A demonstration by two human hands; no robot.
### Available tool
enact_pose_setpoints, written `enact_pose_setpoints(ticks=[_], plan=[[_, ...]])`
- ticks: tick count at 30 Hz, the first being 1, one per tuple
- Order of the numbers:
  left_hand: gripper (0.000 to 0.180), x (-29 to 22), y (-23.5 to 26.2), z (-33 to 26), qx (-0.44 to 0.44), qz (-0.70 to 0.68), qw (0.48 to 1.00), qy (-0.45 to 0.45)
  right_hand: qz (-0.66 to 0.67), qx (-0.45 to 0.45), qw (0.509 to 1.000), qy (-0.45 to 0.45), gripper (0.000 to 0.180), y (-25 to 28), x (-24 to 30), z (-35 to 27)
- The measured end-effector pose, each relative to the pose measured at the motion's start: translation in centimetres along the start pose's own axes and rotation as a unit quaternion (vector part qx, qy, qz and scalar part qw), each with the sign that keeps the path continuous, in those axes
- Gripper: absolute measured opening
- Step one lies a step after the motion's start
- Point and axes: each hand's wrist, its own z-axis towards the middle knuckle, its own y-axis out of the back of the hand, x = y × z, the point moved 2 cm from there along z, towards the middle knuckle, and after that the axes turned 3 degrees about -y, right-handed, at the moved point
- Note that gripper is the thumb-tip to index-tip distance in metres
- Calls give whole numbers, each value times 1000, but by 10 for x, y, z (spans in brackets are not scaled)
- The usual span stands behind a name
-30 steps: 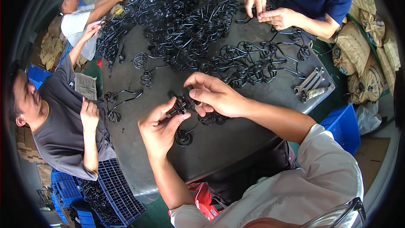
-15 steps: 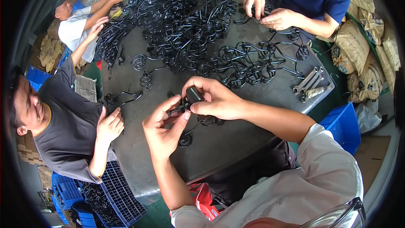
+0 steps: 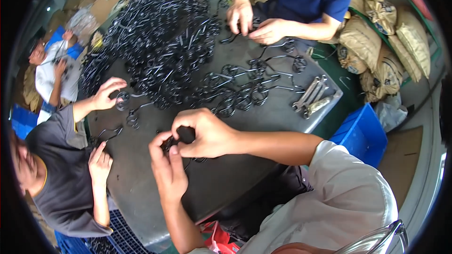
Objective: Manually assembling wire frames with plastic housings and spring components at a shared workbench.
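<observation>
Both hands pinched on one small black wire part (image 3: 175, 142) over the grey table (image 3: 226, 183), left hand (image 3: 168, 169) below, right hand (image 3: 203, 134) above covering most of it, big heap of black wire parts (image 3: 160, 42) beyond, co-worker's hand (image 3: 107, 93) reaching in left, metal tools (image 3: 311, 96) right

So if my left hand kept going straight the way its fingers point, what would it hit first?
The left hand points up and away across the table. It would first meet the small black part pinched between both hands, and behind that the right hand. Depth is hard to judge.
</observation>
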Motion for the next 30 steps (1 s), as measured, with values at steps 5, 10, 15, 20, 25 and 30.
enact_pose_setpoints(ticks=[5,10,15,20,25,30], plan=[[32,7,3,5,4,-111,993,-35,19,31,999,-39,19,12,-1,0],[32,9,15,7,-13,-256,966,27,101,77,986,-109,13,22,2,5],[21,17,13,5,-38,-219,975,13,84,119,986,-79,17,27,-1,8],[17,14,15,6,-40,-215,976,23,141,256,951,-106,41,38,-2,11],[19,18,18,7,-60,-221,973,22,197,210,952,-109,41,33,-2,8],[18,21,22,4,-82,-204,976,-4,142,191,968,-85,33,36,4,11]])
